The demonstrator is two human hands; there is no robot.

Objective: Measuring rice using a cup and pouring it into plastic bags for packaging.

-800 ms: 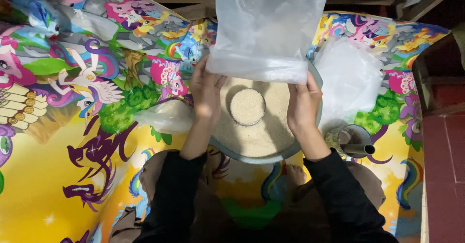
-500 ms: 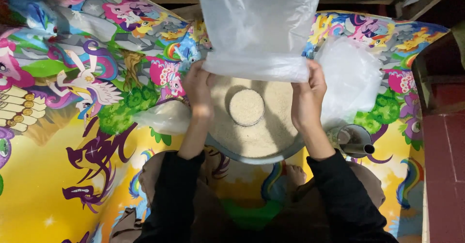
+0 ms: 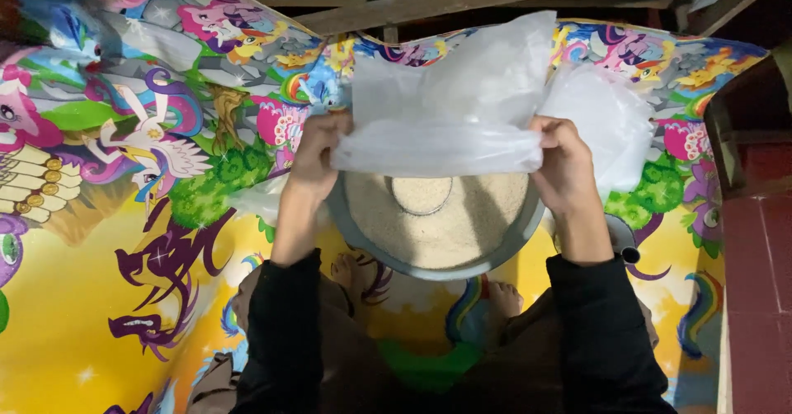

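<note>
Head view: clear plastic bag (image 3: 450, 109) stretched above grey basin (image 3: 511, 245) of pale grain, small cup (image 3: 421, 193) sunk in it. Left hand (image 3: 318, 154) and right hand (image 3: 563, 162) clenched on bag's mouth edges. Could slip from thin film, sagging onto grain. Cartoon-printed mat (image 3: 99, 216) underneath.
</note>
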